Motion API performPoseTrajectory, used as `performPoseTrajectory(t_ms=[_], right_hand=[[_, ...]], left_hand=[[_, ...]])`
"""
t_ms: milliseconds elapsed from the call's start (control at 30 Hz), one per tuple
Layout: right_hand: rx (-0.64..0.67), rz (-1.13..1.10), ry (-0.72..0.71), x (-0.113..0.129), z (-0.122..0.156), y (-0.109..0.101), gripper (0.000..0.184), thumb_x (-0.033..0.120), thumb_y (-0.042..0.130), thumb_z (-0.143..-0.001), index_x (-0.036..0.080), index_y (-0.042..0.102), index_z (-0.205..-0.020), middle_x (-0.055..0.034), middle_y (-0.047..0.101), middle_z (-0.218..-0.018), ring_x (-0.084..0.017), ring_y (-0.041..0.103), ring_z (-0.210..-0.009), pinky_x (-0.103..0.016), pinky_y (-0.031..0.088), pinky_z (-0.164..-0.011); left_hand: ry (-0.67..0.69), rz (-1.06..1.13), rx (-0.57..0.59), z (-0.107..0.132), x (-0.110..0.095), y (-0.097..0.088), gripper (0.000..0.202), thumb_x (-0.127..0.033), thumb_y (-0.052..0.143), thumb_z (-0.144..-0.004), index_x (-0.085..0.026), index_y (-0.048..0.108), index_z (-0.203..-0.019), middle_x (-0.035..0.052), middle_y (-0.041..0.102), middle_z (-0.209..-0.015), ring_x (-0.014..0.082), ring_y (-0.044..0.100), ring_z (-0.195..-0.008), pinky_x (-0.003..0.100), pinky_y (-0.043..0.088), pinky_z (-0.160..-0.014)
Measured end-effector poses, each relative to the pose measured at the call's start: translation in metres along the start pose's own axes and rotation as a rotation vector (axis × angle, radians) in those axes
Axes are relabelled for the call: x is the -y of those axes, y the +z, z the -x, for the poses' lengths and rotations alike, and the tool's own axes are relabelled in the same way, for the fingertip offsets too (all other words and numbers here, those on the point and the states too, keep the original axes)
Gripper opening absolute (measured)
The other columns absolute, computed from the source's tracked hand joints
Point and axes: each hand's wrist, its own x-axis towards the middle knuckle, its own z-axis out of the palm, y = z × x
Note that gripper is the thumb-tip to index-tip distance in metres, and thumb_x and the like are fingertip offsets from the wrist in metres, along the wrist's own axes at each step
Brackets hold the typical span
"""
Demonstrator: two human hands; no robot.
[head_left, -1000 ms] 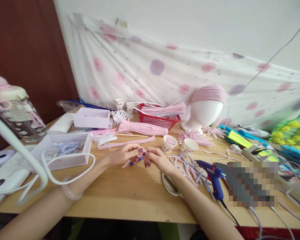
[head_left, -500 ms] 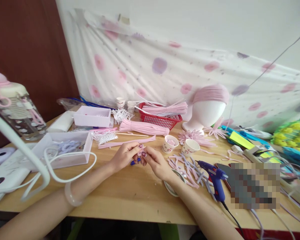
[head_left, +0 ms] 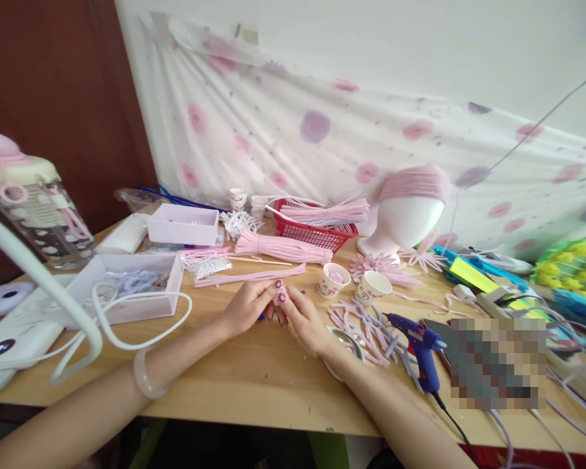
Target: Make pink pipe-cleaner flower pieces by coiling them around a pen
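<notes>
My left hand (head_left: 247, 307) and my right hand (head_left: 306, 320) meet above the middle of the wooden table, thumbs and fingertips pinched together. Between them is a small pink piece (head_left: 276, 299), mostly covered by the fingers, so its exact kind is unclear. Under the fingertips a bit of a blue object (head_left: 260, 317) shows. Just right of the hands stands a paper cup (head_left: 330, 286) with pink pieces in it, beside a second paper cup (head_left: 372, 292). Cut pink and lilac pipe cleaners (head_left: 366, 329) lie by my right wrist, and a roll of tape (head_left: 355, 345) sits partly beneath my right forearm.
A blue glue gun (head_left: 422, 348) with its cord lies at right. Behind are a pink pipe cleaner bundle (head_left: 283, 247), a red basket (head_left: 317, 233) and a white foam head (head_left: 405, 221). A white tray (head_left: 146, 306), cable (head_left: 156, 342) and bottle (head_left: 36, 202) stand left.
Both thumbs have come closer together over the pink piece, covering more of it and of the blue object below. The view has shifted slightly; the table things stay put.
</notes>
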Motion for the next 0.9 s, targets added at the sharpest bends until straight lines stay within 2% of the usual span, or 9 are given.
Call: performPoseTrajectory(t_ms=[233, 400, 500, 667, 733, 833, 900], right_hand=[[-0.029, 0.04, -0.058, 0.01, -0.002, -0.002, 0.034, 0.047, 0.049, -0.093, 0.017, 0.057, -0.079, -0.0017, 0.06, -0.071, -0.012, 0.05, -0.061, -0.025, 0.038, -0.059], [-0.052, -0.138, 0.038, 0.002, -0.005, -0.004, 0.038, 0.054, 0.05, -0.091, 0.018, 0.053, -0.078, 0.0002, 0.057, -0.067, -0.011, 0.044, -0.055, -0.024, 0.036, -0.055], [-0.065, -0.15, 0.069, -0.006, -0.005, -0.002, 0.04, 0.054, 0.046, -0.093, 0.018, 0.053, -0.077, 0.0001, 0.055, -0.067, -0.011, 0.043, -0.056, -0.024, 0.036, -0.056], [-0.034, -0.148, 0.072, -0.004, -0.006, -0.002, 0.04, 0.057, 0.053, -0.087, 0.018, 0.052, -0.079, 0.0004, 0.056, -0.071, -0.009, 0.042, -0.052, -0.023, 0.035, -0.051], [-0.046, -0.184, 0.068, 0.0, -0.007, -0.005, 0.04, 0.057, 0.058, -0.084, 0.018, 0.051, -0.075, 0.0011, 0.055, -0.068, -0.009, 0.043, -0.051, -0.023, 0.035, -0.05], [-0.074, -0.281, 0.061, 0.001, -0.01, -0.009, 0.04, 0.055, 0.065, -0.079, 0.019, 0.051, -0.07, 0.0018, 0.055, -0.063, -0.01, 0.044, -0.052, -0.024, 0.036, -0.052], [-0.107, -0.329, 0.066, -0.001, -0.011, -0.01, 0.04, 0.054, 0.068, -0.076, 0.019, 0.051, -0.068, 0.0026, 0.054, -0.061, -0.01, 0.045, -0.051, -0.024, 0.037, -0.053]], left_hand=[[-0.008, 0.003, -0.024, -0.003, 0.0, -0.002, 0.044, -0.045, 0.04, -0.092, -0.018, 0.05, -0.058, -0.0018, 0.052, -0.05, 0.0128, 0.049, -0.05, 0.025, 0.04, -0.055], [-0.05, 0.036, 0.038, -0.005, 0.004, -0.006, 0.038, -0.047, 0.042, -0.089, -0.018, 0.051, -0.065, -0.0011, 0.054, -0.054, 0.0134, 0.051, -0.051, 0.025, 0.042, -0.054], [-0.067, 0.036, 0.09, -0.007, 0.005, -0.009, 0.038, -0.048, 0.047, -0.086, -0.018, 0.053, -0.064, 0.0007, 0.057, -0.056, 0.0144, 0.054, -0.052, 0.026, 0.043, -0.053], [-0.049, 0.01, 0.068, -0.007, 0.001, -0.009, 0.038, -0.046, 0.056, -0.083, -0.016, 0.056, -0.06, 0.0008, 0.059, -0.058, 0.0141, 0.055, -0.056, 0.025, 0.044, -0.058], [-0.053, 0.032, 0.057, -0.007, 0.001, -0.008, 0.037, -0.048, 0.058, -0.082, -0.016, 0.058, -0.062, 0.0011, 0.06, -0.06, 0.0151, 0.057, -0.059, 0.027, 0.047, -0.061], [-0.074, 0.104, 0.058, -0.009, 0.002, -0.009, 0.042, -0.054, 0.05, -0.085, -0.016, 0.058, -0.069, 0.0036, 0.063, -0.063, 0.018, 0.062, -0.061, 0.031, 0.051, -0.063], [-0.074, 0.14, 0.031, -0.009, 0.0, -0.011, 0.039, -0.052, 0.048, -0.086, -0.016, 0.058, -0.076, 0.0037, 0.064, -0.067, 0.0175, 0.063, -0.061, 0.032, 0.052, -0.063]])
